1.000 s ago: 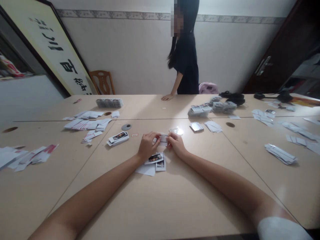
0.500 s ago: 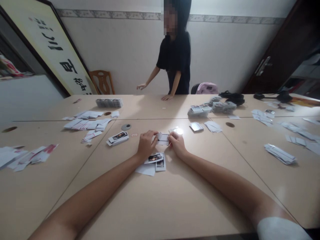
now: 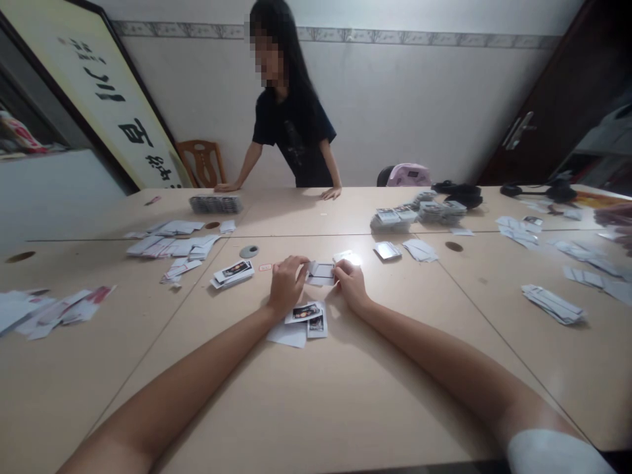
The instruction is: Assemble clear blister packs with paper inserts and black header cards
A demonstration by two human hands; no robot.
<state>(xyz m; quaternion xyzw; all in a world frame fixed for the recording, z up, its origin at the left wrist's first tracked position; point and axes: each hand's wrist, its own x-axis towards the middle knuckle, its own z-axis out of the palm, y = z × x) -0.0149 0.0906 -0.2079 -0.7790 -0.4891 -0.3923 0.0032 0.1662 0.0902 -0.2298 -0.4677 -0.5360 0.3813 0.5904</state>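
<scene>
A small white card with dark lines lies between my two hands over the middle of the table. My left hand pinches its left end, where a corner or flap stands raised. The fingers of my right hand are closed on the card's right edge. Just below my left hand lie dark-printed photo cards with a plain white sheet partly under them. A clear shiny packet lies beyond my right hand.
Photo cards and loose white papers lie to the left. Wrapped card stacks and a dark card row stand farther back. White strips lie right. Opposite, a person in black leans on the table. Another hand shows far right.
The person opposite has shifted left, one hand now beside the dark card row. A blurred hand has appeared at the right edge. My left hand has moved slightly left with the card's raised flap.
</scene>
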